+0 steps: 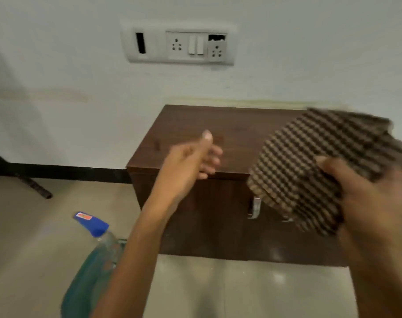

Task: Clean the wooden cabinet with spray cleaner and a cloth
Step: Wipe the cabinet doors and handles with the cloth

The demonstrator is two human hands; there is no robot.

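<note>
The wooden cabinet stands on the floor against the wall. The switch panel is on the wall above it. The spray bottle is to the left of the cabinet, under the left forearm. The left hand is over the cabinet top, empty. The right hand holds the cloth before the cabinet's right part.

A pale wall carries a white switch-and-socket panel above a beige tiled floor.
</note>
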